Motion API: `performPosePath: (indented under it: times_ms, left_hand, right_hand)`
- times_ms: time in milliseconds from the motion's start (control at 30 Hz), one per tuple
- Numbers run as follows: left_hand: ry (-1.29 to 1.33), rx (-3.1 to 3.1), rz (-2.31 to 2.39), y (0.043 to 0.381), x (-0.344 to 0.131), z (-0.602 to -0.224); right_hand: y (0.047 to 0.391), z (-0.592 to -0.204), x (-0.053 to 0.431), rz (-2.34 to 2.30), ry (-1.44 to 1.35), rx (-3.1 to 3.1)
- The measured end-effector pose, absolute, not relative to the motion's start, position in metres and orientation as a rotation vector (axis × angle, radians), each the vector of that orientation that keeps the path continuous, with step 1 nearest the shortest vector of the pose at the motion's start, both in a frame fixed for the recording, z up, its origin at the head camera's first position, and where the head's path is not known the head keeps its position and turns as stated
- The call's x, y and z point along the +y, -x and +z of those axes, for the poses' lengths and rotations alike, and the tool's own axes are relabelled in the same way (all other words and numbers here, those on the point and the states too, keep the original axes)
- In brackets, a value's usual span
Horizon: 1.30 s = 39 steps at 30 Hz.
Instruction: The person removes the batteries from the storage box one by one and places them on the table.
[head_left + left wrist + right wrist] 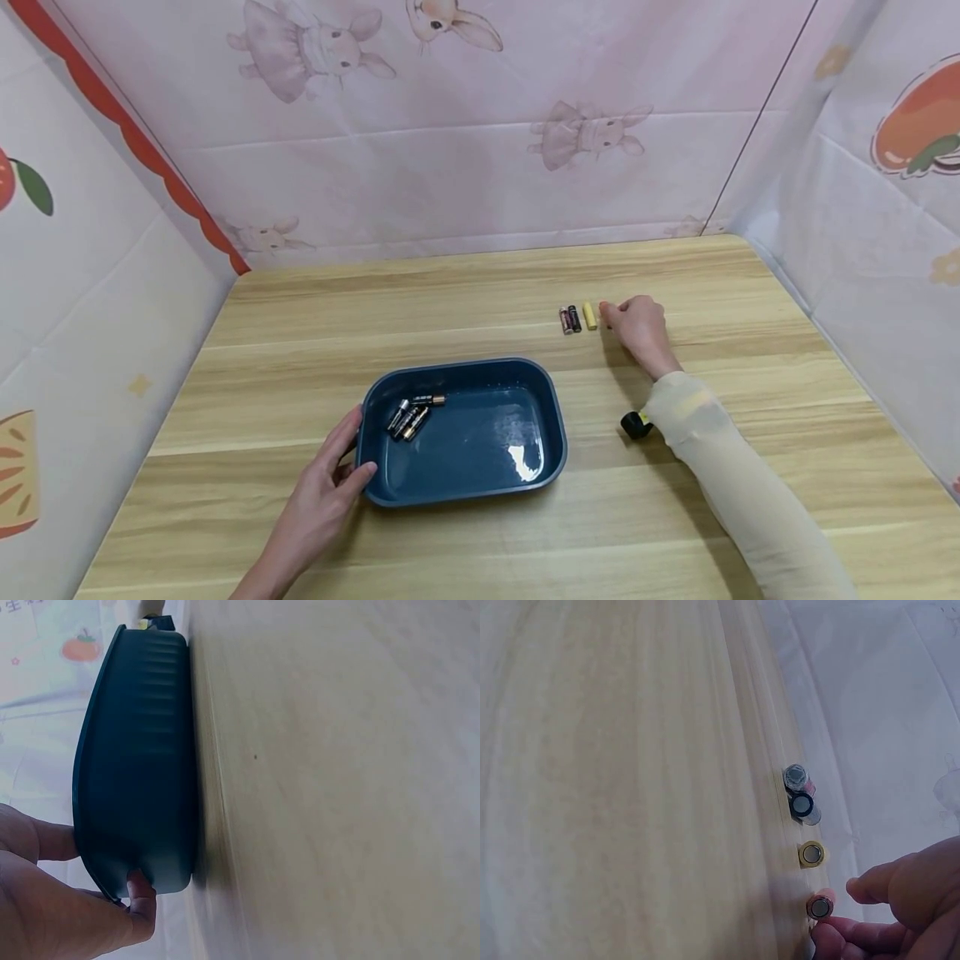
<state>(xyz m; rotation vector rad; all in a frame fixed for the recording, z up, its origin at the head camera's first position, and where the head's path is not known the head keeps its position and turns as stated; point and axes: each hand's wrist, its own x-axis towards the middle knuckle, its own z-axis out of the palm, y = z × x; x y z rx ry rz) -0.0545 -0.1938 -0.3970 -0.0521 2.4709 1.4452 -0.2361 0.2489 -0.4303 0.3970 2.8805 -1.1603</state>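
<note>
My left hand (318,500) holds the left end of a dark blue rectangular tub (480,497), with thumb and fingers spread on its outer wall. Several dark batteries (415,423) lie inside, bunched at the tub's left. On the table beyond, a pinkish battery (566,321) and a black battery (574,318) lie side by side, then a yellow battery (589,317). My right hand (641,329) is at the right end of this row. In the right wrist view its fingers touch a reddish battery (820,907) from one side, while the thumb (870,886) stands apart from it.
Everything is on a wood-grain table (375,308). A pink rabbit-print cloth (450,183) hangs behind, with white printed cloths on both sides. By the right sleeve (720,450) shows a small black object (636,425) at the wrist.
</note>
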Motion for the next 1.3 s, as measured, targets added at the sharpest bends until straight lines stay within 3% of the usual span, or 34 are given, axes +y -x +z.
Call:
performPosePath:
  times_ms: [833,1300]
  left_hand:
    - [0.023,2.48,1.464,0.054,-0.194,-0.398]
    - [0.015,2.477,1.476,0.054,-0.194,-0.398]
  right_hand:
    - [0.232,-0.425,0.252,-1.139,-0.422,2.86]
    - [0.204,-0.375,0.221,-1.581,-0.22,2.921]
